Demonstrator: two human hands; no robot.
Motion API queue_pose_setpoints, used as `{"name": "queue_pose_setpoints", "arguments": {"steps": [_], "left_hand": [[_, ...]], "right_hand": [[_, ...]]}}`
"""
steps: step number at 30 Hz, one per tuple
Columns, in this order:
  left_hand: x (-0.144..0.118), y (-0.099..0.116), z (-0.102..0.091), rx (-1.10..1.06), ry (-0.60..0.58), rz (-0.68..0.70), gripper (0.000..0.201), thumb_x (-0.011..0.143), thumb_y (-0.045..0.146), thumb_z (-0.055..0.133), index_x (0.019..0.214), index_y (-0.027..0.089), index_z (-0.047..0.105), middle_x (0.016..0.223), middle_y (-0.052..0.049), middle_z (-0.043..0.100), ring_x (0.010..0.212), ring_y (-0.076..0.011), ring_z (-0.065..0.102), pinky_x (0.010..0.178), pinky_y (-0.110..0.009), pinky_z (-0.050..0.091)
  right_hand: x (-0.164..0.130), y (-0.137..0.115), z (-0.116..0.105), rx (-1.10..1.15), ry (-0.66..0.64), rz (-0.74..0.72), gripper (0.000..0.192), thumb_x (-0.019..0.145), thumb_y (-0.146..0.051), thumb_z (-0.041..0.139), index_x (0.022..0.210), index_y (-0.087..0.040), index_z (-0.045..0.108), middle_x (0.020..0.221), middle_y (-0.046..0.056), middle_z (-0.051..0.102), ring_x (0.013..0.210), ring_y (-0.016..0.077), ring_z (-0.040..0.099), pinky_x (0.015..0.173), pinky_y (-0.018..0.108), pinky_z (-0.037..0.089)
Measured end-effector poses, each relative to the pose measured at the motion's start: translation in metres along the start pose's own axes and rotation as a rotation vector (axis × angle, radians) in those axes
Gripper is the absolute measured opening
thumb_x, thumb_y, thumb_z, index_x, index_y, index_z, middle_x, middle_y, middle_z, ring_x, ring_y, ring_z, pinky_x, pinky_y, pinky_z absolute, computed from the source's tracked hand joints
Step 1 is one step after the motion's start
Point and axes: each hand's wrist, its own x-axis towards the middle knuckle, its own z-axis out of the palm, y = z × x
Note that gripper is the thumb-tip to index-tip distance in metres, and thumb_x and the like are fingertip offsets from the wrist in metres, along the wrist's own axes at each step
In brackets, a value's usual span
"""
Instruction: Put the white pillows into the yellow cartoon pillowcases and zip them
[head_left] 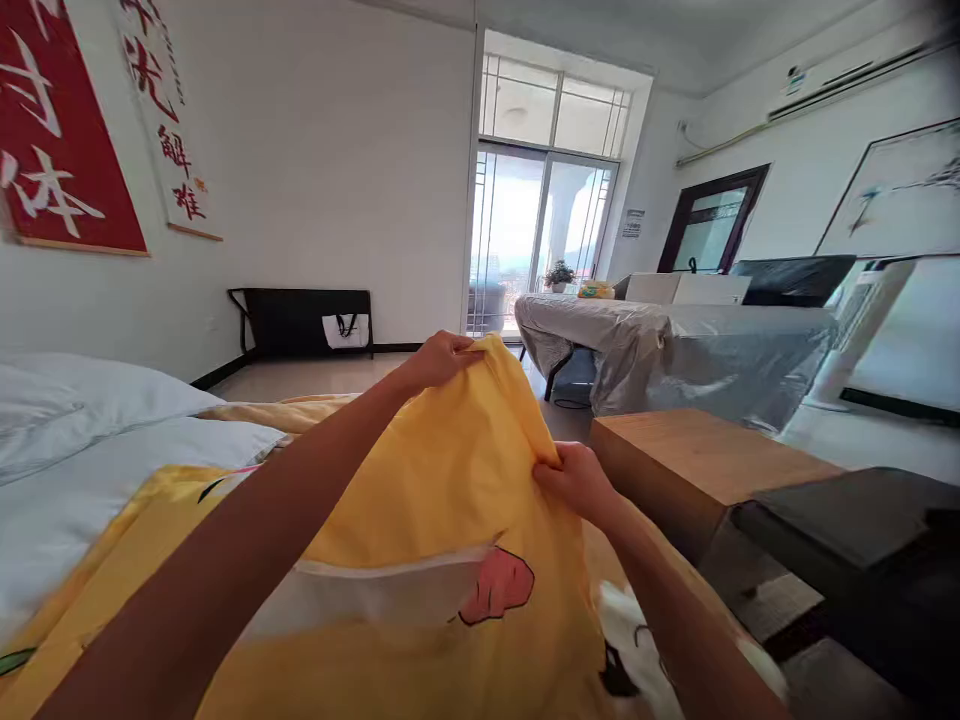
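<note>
White pillows at far left on the bed. Left arm stretched forward and up, left hand with its grip pinched shut on the top edge of the yellow duvet cover, lifting it into a peak. The cover drapes down over the bed, cartoon print showing low. Right hand lower and nearer, grip clamped on the cover's right edge, wrist bent inward. Just right of it, a wooden surface, close to the bed side. Dark bench beyond. Covered table well apart behind; open floor toward the balcony door.
</note>
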Motion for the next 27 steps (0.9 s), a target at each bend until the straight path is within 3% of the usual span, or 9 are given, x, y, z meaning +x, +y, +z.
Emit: {"name": "queue_pose_setpoints", "arguments": {"steps": [2,5,9,13,16,18,21,24,27], "left_hand": [[0.005,0.004,0.013,0.116,0.209,0.045,0.021,0.086,0.03,0.047,0.069,0.018,0.05,0.062,0.003,0.046,0.058,-0.0114,0.042,0.055,-0.023,0.03],[0.008,0.005,0.021,0.266,0.366,0.144,0.022,0.087,0.024,0.044,0.065,0.019,0.043,0.061,0.003,0.045,0.06,-0.0119,0.041,0.058,-0.024,0.029],[0.004,-0.005,0.01,0.344,0.228,0.236,0.037,0.088,0.034,0.047,0.058,0.019,0.032,0.055,0.005,0.034,0.055,-0.0103,0.033,0.054,-0.025,0.025],[0.008,-0.011,0.007,0.143,0.076,0.148,0.034,0.087,0.039,0.048,0.061,0.019,0.036,0.057,0.005,0.035,0.052,-0.0093,0.035,0.052,-0.023,0.027],[0.018,-0.015,0.018,0.13,0.163,0.117,0.022,0.087,0.027,0.044,0.067,0.018,0.044,0.062,0.003,0.045,0.058,-0.0111,0.045,0.058,-0.023,0.035],[0.023,-0.023,0.026,0.235,0.257,0.139,0.018,0.087,0.022,0.044,0.07,0.018,0.049,0.067,0.001,0.052,0.065,-0.0131,0.05,0.065,-0.025,0.038],[0.03,-0.042,0.029,0.396,0.292,0.143,0.019,0.089,0.027,0.045,0.079,0.018,0.058,0.076,-0.002,0.061,0.074,-0.0166,0.056,0.072,-0.027,0.041],[0.037,-0.058,0.031,0.472,0.317,0.089,0.021,0.089,0.029,0.048,0.094,0.017,0.064,0.093,-0.007,0.067,0.089,-0.0215,0.061,0.08,-0.03,0.044],[0.034,-0.065,0.044,0.524,0.396,0.027,0.035,0.089,0.02,0.043,0.121,0.013,0.057,0.119,-0.016,0.06,0.112,-0.0279,0.055,0.094,-0.039,0.04]], "right_hand": [[-0.003,-0.008,0.021,0.03,0.143,-0.045,0.011,0.067,-0.031,0.037,0.059,-0.022,0.037,0.055,0.0,0.046,0.055,0.0145,0.043,0.052,0.025,0.027],[-0.006,-0.005,0.04,0.043,0.235,-0.104,0.013,0.073,-0.029,0.032,0.072,-0.022,0.042,0.063,0.002,0.053,0.059,0.0168,0.047,0.054,0.026,0.029],[-0.005,0.018,0.036,-0.001,0.187,-0.065,0.009,0.074,-0.031,0.037,0.07,-0.023,0.041,0.057,-0.001,0.05,0.055,0.0165,0.045,0.053,0.026,0.028],[-0.009,0.019,0.037,0.199,0.118,-0.018,0.014,0.077,-0.03,0.037,0.069,-0.022,0.045,0.066,0.001,0.056,0.065,0.0179,0.052,0.059,0.026,0.036],[-0.016,0.014,0.049,0.386,0.0,-0.072,0.027,0.087,-0.039,0.035,0.083,-0.02,0.054,0.084,0.005,0.064,0.08,0.0199,0.057,0.068,0.028,0.043],[-0.018,0.02,0.053,0.323,-0.075,-0.087,0.033,0.088,-0.047,0.037,0.08,-0.02,0.055,0.082,0.005,0.065,0.076,0.0206,0.057,0.066,0.028,0.042],[-0.019,0.044,0.054,0.153,-0.025,-0.019,0.039,0.088,-0.052,0.037,0.073,-0.02,0.052,0.071,0.005,0.063,0.066,0.0205,0.054,0.06,0.028,0.036],[-0.014,0.065,0.061,0.062,0.003,0.012,0.036,0.092,-0.048,0.033,0.081,-0.021,0.054,0.076,0.006,0.065,0.069,0.0217,0.057,0.062,0.028,0.036],[-0.005,0.076,0.084,0.0,-0.041,0.037,0.027,0.093,-0.035,0.033,0.09,-0.021,0.056,0.086,0.009,0.066,0.08,0.0228,0.06,0.066,0.028,0.036]]}}
